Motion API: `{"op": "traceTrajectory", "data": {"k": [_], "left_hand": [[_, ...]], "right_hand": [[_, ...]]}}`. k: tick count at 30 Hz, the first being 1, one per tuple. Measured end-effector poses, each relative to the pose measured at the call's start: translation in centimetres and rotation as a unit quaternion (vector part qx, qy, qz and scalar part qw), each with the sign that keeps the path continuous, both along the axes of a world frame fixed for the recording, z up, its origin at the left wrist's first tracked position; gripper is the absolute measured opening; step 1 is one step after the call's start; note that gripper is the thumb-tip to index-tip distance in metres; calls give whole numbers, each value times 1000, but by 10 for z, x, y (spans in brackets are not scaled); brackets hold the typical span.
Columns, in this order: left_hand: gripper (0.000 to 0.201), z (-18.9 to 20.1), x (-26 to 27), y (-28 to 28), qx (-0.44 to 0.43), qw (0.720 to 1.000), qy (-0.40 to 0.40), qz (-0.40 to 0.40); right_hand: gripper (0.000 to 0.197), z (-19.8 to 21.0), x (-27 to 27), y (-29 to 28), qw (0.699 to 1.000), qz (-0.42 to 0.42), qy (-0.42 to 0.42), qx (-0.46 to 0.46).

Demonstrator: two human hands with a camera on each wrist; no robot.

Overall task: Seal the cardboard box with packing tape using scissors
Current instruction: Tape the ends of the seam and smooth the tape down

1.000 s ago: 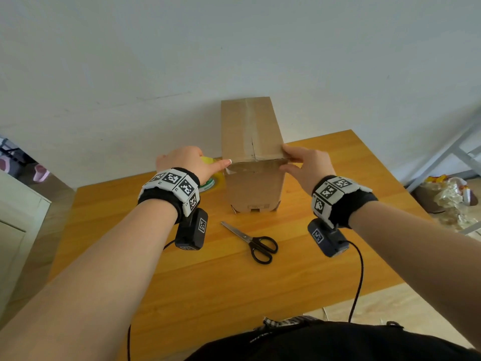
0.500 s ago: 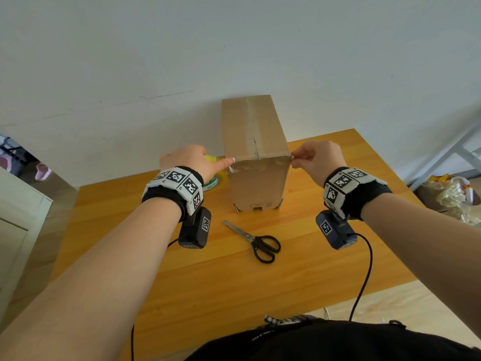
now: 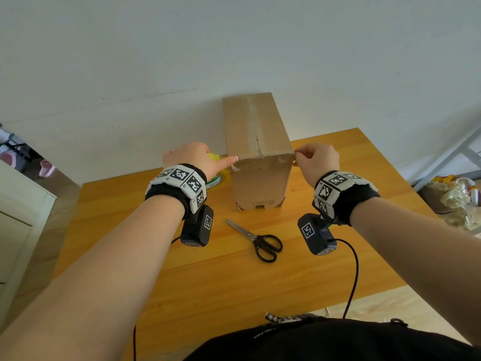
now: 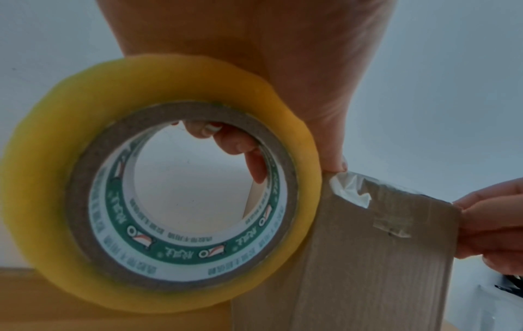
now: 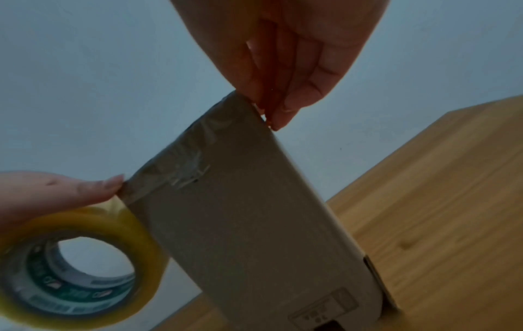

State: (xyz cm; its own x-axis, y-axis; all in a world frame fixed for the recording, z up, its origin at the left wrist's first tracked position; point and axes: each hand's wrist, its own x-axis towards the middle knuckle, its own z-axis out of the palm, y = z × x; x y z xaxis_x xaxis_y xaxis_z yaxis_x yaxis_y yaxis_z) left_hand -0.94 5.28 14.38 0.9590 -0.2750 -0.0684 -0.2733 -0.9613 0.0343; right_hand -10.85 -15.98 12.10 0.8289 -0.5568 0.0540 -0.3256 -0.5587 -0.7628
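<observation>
A tall cardboard box stands upright on the wooden table, with a clear tape strip running across its upper front edge. My left hand grips the yellow packing tape roll with fingers through its core. One fingertip presses the box's upper left corner. My right hand is at the upper right corner, its fingertips bunched together and pinching the tape strip's end at the edge. Black-handled scissors lie shut on the table in front of the box, between my wrists.
A white wall rises right behind the box. A pale cabinet stands left of the table. A metal frame and a crumpled plastic bag sit on the floor at the right. Wrist-camera cables hang over the table's near edge.
My right hand has slid from the box's front top edge out to the upper right corner, its fingers curling in. The left hand with the roll has stayed at the left corner.
</observation>
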Motion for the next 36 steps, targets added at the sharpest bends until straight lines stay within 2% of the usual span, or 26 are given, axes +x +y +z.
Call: {"op": "traceTrajectory", "data": {"k": [5, 8, 10, 13, 15, 17, 20, 22, 26, 36], "left_hand": [[73, -1, 0, 0, -3, 1000, -3, -3], [73, -1, 0, 0, -1, 1000, -6, -3], [73, -2, 0, 1, -6, 1000, -5, -4], [75, -1, -1, 0, -12, 1000, 3, -1], [75, 2, -2, -1, -4, 1000, 1, 0], [76, 3, -4, -1, -1, 1000, 1, 0], [74, 5, -8, -1, 14, 1000, -2, 6], [74, 6, -8, -1, 15, 1000, -7, 9], [72, 6, -7, 4, 0, 1000, -6, 6], [63, 11, -5, 13, -24, 1000, -8, -14]], "right_hand": [[23, -2, -4, 16, 997, 8, -17, 76], [31, -2, -4, 20, 997, 9, -22, 78], [36, 0, -2, 19, 998, 18, 6, 65], [48, 0, 1, 17, 998, 32, 52, -23], [55, -1, 0, 23, 988, 55, 26, -139], [49, 0, 1, 35, 958, 134, -23, -253], [38, -4, 8, 50, 918, 264, -44, -292], [40, -11, 12, 55, 909, 297, -35, -290], [43, -18, 16, 55, 912, 287, -36, -290], [28, -3, 19, 55, 932, 238, -37, -272]]}}
